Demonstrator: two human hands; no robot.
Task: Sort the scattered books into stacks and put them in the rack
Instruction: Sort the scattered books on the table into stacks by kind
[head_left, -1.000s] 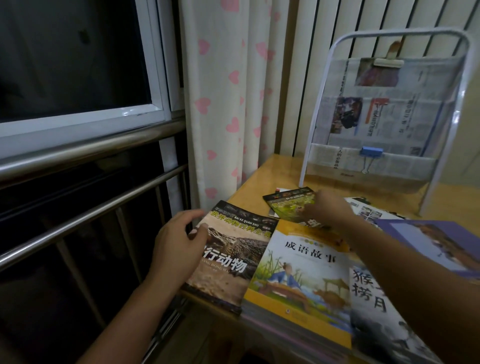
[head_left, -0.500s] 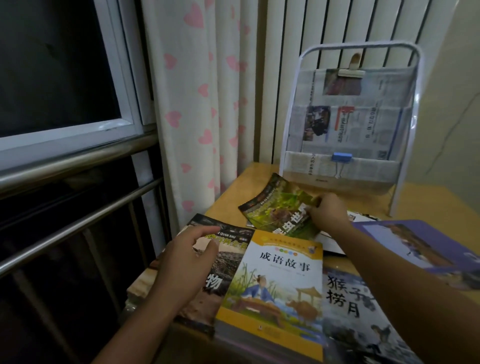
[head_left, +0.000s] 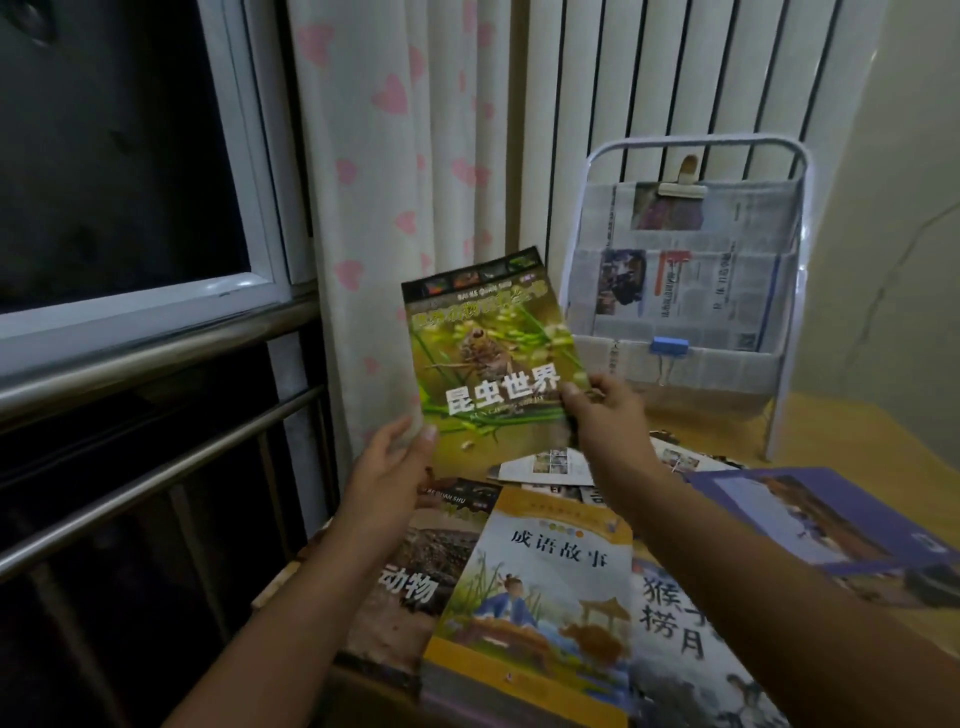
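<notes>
My right hand (head_left: 605, 415) has lifted the green glossy insect book (head_left: 493, 358) off the wooden table, pinching its lower corner, left hand (head_left: 387, 470) open under its edge, just left of the white newspaper-lined wire rack (head_left: 685, 291)—now ready for stacking.

I'm in a room at home: a heart-print curtain (head_left: 395, 171) hangs by the dark window (head_left: 119, 156), a radiator (head_left: 675, 73) stands behind my wooden desk (head_left: 841, 441), and children's books (head_left: 540, 587) lie beside a newspaper-lined rack (head_left: 685, 291).
</notes>
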